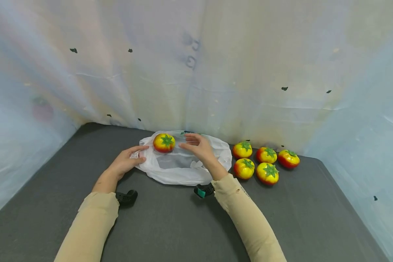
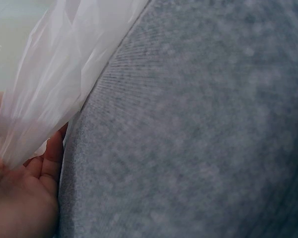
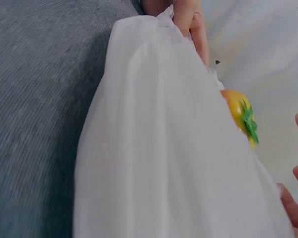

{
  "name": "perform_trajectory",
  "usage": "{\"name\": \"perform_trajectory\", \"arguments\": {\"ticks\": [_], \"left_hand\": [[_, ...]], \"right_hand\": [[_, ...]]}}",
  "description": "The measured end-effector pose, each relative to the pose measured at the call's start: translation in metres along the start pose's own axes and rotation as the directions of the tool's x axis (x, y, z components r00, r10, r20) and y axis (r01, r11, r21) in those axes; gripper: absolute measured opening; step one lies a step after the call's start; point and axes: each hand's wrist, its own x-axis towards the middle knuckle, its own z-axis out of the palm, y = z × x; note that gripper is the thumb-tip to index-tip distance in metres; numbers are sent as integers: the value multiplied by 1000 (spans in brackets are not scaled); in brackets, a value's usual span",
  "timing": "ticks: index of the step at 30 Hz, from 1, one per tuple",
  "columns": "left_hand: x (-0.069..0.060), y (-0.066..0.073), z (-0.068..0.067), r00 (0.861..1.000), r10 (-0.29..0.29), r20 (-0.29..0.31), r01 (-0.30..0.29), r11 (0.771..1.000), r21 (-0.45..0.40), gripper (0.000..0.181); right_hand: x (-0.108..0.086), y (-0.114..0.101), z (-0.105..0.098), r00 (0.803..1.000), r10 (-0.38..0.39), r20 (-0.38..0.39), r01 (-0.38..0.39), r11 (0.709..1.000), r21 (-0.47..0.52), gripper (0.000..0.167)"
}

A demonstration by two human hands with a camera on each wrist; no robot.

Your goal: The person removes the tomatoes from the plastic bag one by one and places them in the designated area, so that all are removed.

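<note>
A white plastic bag (image 1: pixel 163 177) lies on the dark table with its mouth spread open. My left hand (image 1: pixel 126 162) pinches the bag's left rim; in the left wrist view the film gathers into that hand (image 2: pixel 22 193). A glossy red-and-yellow fruit (image 1: pixel 163 144) with a green star-shaped calyx, like a tomato or persimmon, shows at the bag's left side. In the right wrist view this fruit (image 3: pixel 236 106) pokes above the bag's rim. My right hand (image 1: pixel 199 147) hovers over the bag's mouth, fingers apart and holding nothing, to the right of the fruit.
Several similar fruits (image 1: pixel 243 169) stand in a cluster right of the bag. Translucent plastic sheeting (image 1: pixel 242 72) walls off the back and both sides of the grey table (image 1: pixel 163 225). A dark band (image 1: pixel 127 198) sits at my left wrist.
</note>
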Motion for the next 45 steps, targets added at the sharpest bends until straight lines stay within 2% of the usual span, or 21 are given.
{"name": "perform_trajectory", "arguments": {"ticks": [7,16,21,26,34,42,45], "left_hand": [[-1,1,1,1000,5,-3,-5,1000,3,53],[-2,0,3,1000,22,-1,-22,1000,-9,53],[-1,0,6,999,31,-11,-31,1000,-2,52],[2,1,10,999,49,-18,-49,999,-2,51],[3,4,11,1000,27,-10,-27,1000,9,51],[3,3,12,1000,25,-4,-25,1000,15,52],[2,2,13,1000,29,-8,-29,1000,10,51]], "right_hand": [[12,0,16,1000,27,15,-28,999,37,56],[22,-1,38,993,115,22,-114,993,-23,68],[25,0,46,994,102,25,-101,993,-57,71],[27,4,48,997,80,16,-80,996,-34,71],[29,6,52,997,73,-6,-73,997,-24,67],[32,5,59,992,110,-68,-113,992,-46,63],[30,6,61,992,103,-70,-107,993,-53,62]]}}
